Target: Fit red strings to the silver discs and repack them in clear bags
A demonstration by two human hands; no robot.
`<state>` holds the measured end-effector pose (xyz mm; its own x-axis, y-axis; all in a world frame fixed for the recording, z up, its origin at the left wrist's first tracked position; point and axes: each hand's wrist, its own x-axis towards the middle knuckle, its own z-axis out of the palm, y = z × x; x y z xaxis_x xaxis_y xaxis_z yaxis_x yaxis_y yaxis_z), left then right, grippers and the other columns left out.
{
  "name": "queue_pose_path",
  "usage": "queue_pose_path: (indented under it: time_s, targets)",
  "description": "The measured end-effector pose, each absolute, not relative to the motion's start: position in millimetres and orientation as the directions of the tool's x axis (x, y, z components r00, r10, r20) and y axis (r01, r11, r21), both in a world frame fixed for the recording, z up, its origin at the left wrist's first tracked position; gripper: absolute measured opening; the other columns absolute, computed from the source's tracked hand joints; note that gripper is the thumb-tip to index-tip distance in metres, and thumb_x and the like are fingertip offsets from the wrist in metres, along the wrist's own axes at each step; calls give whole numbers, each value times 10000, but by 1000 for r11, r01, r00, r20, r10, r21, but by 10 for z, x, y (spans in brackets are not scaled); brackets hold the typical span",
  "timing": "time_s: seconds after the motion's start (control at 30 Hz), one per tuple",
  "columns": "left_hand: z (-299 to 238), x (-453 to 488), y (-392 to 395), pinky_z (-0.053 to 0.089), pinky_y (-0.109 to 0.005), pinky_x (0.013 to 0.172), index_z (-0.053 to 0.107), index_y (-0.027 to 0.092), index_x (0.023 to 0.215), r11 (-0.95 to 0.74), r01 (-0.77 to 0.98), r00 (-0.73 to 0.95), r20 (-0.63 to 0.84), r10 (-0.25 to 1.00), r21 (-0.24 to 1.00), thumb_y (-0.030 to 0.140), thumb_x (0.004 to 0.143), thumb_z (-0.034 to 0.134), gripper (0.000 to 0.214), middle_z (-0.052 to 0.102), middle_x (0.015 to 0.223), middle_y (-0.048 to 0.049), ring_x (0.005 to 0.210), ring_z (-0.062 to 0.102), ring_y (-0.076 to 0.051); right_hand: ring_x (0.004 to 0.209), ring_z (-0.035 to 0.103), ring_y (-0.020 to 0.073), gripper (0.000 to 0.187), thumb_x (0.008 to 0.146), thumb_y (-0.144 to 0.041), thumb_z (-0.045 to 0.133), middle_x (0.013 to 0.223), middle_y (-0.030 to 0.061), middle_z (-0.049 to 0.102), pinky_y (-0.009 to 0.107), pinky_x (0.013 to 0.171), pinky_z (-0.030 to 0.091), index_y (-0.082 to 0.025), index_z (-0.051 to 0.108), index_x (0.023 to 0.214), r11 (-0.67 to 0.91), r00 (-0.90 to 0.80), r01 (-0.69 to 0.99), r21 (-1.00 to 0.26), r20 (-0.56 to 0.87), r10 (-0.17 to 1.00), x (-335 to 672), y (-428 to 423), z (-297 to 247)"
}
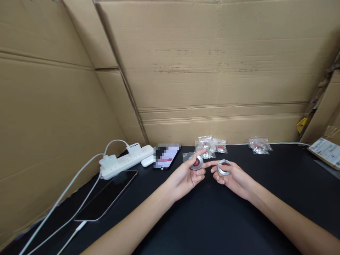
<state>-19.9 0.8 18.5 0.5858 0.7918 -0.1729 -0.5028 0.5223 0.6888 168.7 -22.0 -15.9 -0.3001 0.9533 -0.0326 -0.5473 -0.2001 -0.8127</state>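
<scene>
My left hand [186, 176] pinches a small round silver disc with a red centre [197, 162] between thumb and fingers, palm up over the black table [202, 219]. My right hand [232, 177] holds a second silver ring-shaped disc with red inside [224, 167], fingers curled round it. The two hands nearly touch at the fingertips. Just behind them lies a small heap of clear bags [209, 146] with the same kind of discs inside. Another few bagged discs [259, 145] lie further right.
A white power strip [124, 161] with cables, a dark tablet [107, 196], a phone [166, 156] and a white earbud case [147, 161] lie at the left. Cardboard walls [212, 71] enclose the table. A labelled carton [327, 151] sits at the far right.
</scene>
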Motion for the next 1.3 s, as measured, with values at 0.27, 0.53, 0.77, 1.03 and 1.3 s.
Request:
queue_pose_path:
  time_s: [0.27, 0.53, 0.77, 1.03, 1.3]
  targets:
    - [119, -196, 17, 356, -200, 470, 600, 106, 1151, 479, -514, 593, -109, 798, 712, 260, 929, 539, 277, 492, 717, -9, 515, 411, -66, 569, 574, 116, 287, 817, -184, 662, 886, 132, 685, 224, 477, 379, -94, 637, 1088, -196, -283, -500, -843, -55, 957, 1692, -239, -142]
    - [112, -188, 23, 512, -295, 663, 589, 81, 1193, 406, -475, 596, -54, 801, 780, 329, 962, 468, 360, 614, 1212, -224, 781, 646, -187, 542, 608, 126, 224, 884, -285, 619, 859, 108, 684, 210, 436, 386, -138, 591, 1050, -213, -342, -514, -831, -29, 939, 1680, -237, -175]
    - [141, -182, 7, 535, -312, 745, 607, 92, 1191, 385, -433, 600, -58, 798, 815, 377, 987, 396, 409, 519, 1371, -209, 1037, 641, -257, 666, 685, 200, 247, 857, -306, 663, 817, 102, 682, 280, 575, 496, -100, 628, 990, -139, -305, -512, -848, 28, 952, 1668, -228, -138]
    - [157, -172, -6, 534, -383, 803, 637, 122, 1011, 277, -452, 529, 5, 849, 848, 344, 960, 481, 276, 484, 1417, -175, 1183, 569, -319, 758, 714, 244, 276, 880, -337, 636, 962, 182, 700, 333, 658, 538, -75, 640, 967, -104, -266, -479, -871, 31, 963, 1681, -240, -177]
    - [96, -166, 39, 456, -448, 986, 655, 68, 1053, 202, -422, 455, 14, 890, 884, 251, 924, 555, 244, 602, 1262, -232, 1185, 571, -313, 953, 684, 282, 292, 869, -302, 647, 1130, 192, 653, 457, 867, 519, -97, 636, 1077, -121, -249, -496, -860, 7, 968, 1677, -225, -163]
